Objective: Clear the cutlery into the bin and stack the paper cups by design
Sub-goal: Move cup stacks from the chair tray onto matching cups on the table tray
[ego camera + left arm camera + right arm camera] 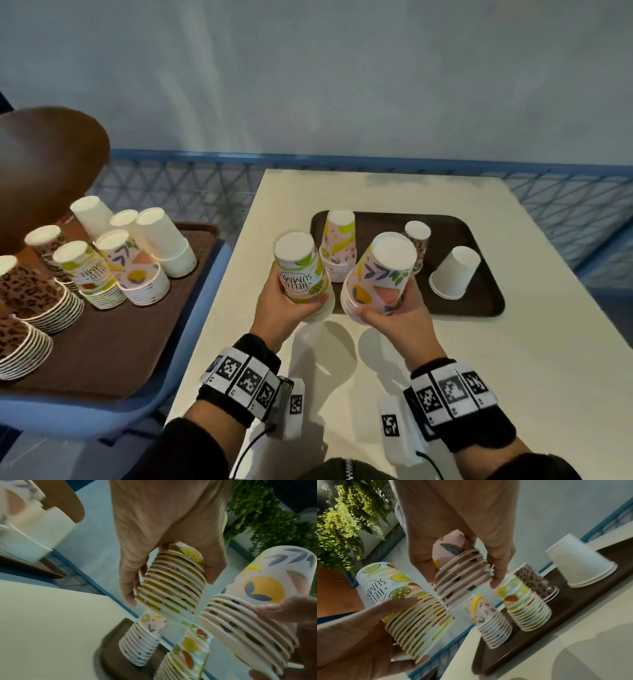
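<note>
on the far left, a brown tray [113,335] lies on a blue chair [191,346] and carries several upside-down stacks of paper cups: leopard stacks [34,294] at the left edge, then a "hello summer" stack [90,277], a pink leaf-and-fruit stack [135,270] and plain white cups [164,243] behind them. to the right stands the white table [479,394]. above its near part the left hand [284,308] holds a stack of "hello summer" cups [301,274], upside down and raised from the table; the fingers and the thumb are curled around the rims at the lower end of the stack, which the left wrist view shows clearly. just beside it, the right hand [394,315] holds a stack of pink cups with leaves and fruit [380,274], also upside down and tilted a little to the left, with the thumb on the near side and the fingers wrapped around the rims. the two held stacks are close together, but i cannot tell if they touch. behind the hands a second brown tray [479,301] lies on the table. on it, from left to right, stand a confetti-pattern stack [337,236], another fruit-pattern stack [529,609] seen in the right wrist view and mostly hidden behind the right hand's cups in the head view, a small leopard stack [418,240], and a short white stack [454,272] that leans.
</note>
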Demonstrator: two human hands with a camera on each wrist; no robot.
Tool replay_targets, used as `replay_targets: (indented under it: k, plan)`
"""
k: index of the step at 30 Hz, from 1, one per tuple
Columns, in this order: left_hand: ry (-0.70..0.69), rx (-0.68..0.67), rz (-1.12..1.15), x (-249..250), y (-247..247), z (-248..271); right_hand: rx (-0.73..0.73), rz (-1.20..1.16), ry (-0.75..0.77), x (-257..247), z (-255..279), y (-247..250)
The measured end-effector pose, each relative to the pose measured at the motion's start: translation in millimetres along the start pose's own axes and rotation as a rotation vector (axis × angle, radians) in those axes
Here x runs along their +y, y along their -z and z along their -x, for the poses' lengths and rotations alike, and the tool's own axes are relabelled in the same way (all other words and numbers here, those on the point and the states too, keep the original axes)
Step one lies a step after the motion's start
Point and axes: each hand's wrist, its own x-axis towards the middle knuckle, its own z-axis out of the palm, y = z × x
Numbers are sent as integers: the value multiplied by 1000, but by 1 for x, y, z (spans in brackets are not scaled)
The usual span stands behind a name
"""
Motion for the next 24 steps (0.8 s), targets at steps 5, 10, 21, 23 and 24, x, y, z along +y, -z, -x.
replay_targets:
  k: [5, 10, 21, 23, 24]
  plan:
    - [-87, -25, 25, 35, -68, -24, 98, 3, 10, 1, 3, 60]
    - [-172, -109, -32, 61, -115, -62, 214, 82, -19, 6, 9, 93]
    - [-48, -170, -292, 0, -152, -97, 321, 132, -80, 10, 8, 113]
    - [10, -211, -305, -7, -155, -97, 320, 125, -94, 12, 8, 110]
    - [44, -226, -309, -10, -155, -96, 315, 113, -97, 12, 8, 109]
